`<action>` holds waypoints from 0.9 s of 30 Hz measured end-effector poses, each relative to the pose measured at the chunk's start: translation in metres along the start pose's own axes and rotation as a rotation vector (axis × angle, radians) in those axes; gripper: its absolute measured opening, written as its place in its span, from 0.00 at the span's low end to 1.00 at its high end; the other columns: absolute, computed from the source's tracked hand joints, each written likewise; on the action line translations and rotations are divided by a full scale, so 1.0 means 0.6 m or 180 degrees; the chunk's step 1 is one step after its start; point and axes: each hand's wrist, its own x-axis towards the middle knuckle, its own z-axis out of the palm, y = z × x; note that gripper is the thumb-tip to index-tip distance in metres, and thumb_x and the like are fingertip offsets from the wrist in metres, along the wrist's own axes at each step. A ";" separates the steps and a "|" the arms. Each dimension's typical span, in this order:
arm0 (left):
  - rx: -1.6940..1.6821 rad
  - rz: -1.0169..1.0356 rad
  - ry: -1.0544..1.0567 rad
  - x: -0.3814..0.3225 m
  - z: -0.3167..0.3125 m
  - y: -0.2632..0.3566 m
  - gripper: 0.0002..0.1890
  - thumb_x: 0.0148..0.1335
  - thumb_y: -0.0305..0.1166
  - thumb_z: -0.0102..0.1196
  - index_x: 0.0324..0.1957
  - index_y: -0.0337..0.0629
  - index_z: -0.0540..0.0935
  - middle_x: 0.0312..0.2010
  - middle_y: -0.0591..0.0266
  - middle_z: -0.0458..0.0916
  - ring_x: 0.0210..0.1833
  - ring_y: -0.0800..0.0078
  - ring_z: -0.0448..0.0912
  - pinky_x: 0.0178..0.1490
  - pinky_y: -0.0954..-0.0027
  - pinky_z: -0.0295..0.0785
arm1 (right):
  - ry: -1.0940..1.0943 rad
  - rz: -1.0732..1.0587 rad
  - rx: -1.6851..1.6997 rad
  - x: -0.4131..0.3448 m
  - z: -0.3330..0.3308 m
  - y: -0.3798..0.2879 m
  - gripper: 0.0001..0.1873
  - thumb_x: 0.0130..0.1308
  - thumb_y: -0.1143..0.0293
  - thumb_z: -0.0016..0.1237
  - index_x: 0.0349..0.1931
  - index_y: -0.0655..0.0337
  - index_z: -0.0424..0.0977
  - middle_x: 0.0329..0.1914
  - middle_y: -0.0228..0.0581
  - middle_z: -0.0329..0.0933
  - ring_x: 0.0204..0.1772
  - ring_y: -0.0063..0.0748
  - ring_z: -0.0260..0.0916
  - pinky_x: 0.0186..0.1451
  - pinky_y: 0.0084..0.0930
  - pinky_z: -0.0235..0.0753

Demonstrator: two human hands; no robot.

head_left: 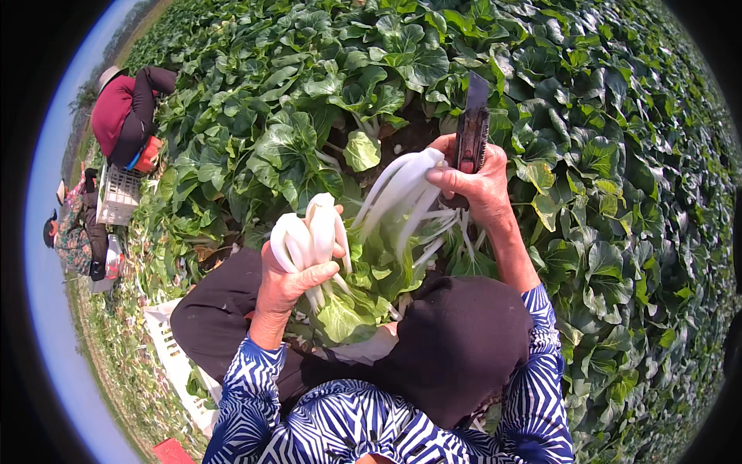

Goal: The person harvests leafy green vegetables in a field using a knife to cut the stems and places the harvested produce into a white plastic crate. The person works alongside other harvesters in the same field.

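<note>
My left hand (pixel 298 269) is closed around two heads of bok choy (pixel 310 235), their white stem bases upward and their green leaves hanging toward my lap. Another bok choy (pixel 400 182) is pinched at its base between the thumb and fingers of my right hand (pixel 469 180), its leaves trailing down to the left. That same hand also holds a snap-blade utility knife (pixel 472 130), its blade pointing up and away from me. Loose white stalks (pixel 437 229) show below my right hand. Both hands are above my bent knees, apart from each other.
Dense growing bok choy (pixel 406 52) spreads ahead and to the right. A white plastic crate (pixel 179 365) stands by my left leg. Farther left, one person (pixel 119 116) crouches near another crate (pixel 119 194), with more people (pixel 78 232) beyond. Cut leaves litter the ground (pixel 122 325).
</note>
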 end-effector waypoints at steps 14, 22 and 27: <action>-0.1338 0.2170 -0.0604 -0.210 -0.007 0.132 0.46 0.48 0.35 0.72 0.66 0.45 0.58 0.50 0.68 0.69 0.54 0.80 0.68 0.56 0.74 0.65 | -0.1107 -0.1664 -0.0538 -0.171 0.256 -0.320 0.22 0.38 0.68 0.63 0.34 0.71 0.75 0.31 0.40 0.75 0.33 0.26 0.70 0.39 0.22 0.68; -0.2459 0.2068 -0.1159 -0.278 -0.043 0.090 0.61 0.44 0.35 0.71 0.72 0.41 0.40 0.69 0.58 0.54 0.71 0.69 0.56 0.71 0.66 0.50 | -0.1677 -0.1023 -0.1029 -0.187 0.351 -0.304 0.25 0.40 0.60 0.62 0.35 0.70 0.74 0.30 0.44 0.75 0.33 0.31 0.70 0.40 0.27 0.69; -0.2833 0.2112 -0.1101 -0.316 -0.126 0.081 0.53 0.42 0.42 0.72 0.69 0.41 0.56 0.61 0.60 0.67 0.59 0.76 0.69 0.60 0.71 0.66 | -0.1758 -0.0502 -0.0564 -0.149 0.397 -0.249 0.26 0.46 0.64 0.61 0.44 0.70 0.70 0.34 0.44 0.73 0.24 0.20 0.67 0.23 0.15 0.68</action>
